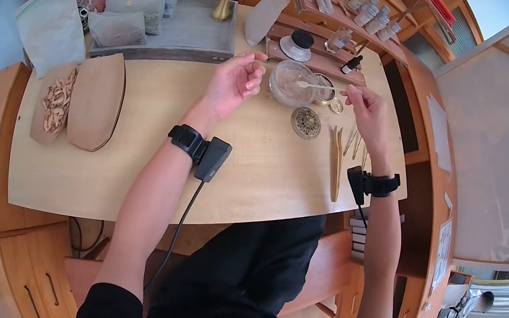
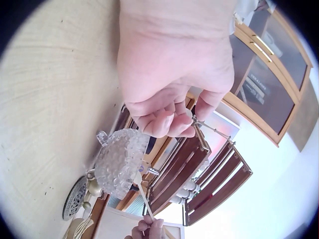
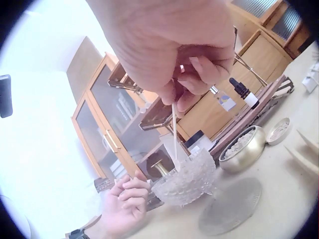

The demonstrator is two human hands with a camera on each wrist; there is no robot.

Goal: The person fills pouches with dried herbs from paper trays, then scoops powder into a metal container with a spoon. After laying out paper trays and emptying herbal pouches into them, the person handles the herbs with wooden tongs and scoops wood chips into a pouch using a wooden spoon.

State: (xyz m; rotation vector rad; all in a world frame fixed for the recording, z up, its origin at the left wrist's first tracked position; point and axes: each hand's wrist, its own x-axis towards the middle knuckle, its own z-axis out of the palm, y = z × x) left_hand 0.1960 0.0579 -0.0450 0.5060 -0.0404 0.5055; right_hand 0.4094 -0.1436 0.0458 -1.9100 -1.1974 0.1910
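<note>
My right hand [image 1: 368,114] pinches the end of a slim pale spoon [image 1: 317,87] between thumb and fingers. The spoon's flat tip is over a textured clear glass bowl [image 1: 275,86] of brownish powder. Left of this bowl is my left hand [image 1: 235,83], palm turned up, fingers loosely curled and holding nothing. Right beside the glass bowl stands a round brass pot [image 3: 249,157] filled with greyish powder. A small brass disc [image 1: 337,106] lies by the pot, and a pierced ornate brass lid [image 1: 306,122] lies in front of the glass bowl.
Wooden tongs [image 1: 335,172] and thin brass tools lie on the right. Behind stands a tiered wooden rack [image 1: 354,32] with small bottles and a black-lidded jar [image 1: 299,43]. A grey tray [image 1: 185,48] with bags and wood chips [image 1: 57,102] on a board are at left.
</note>
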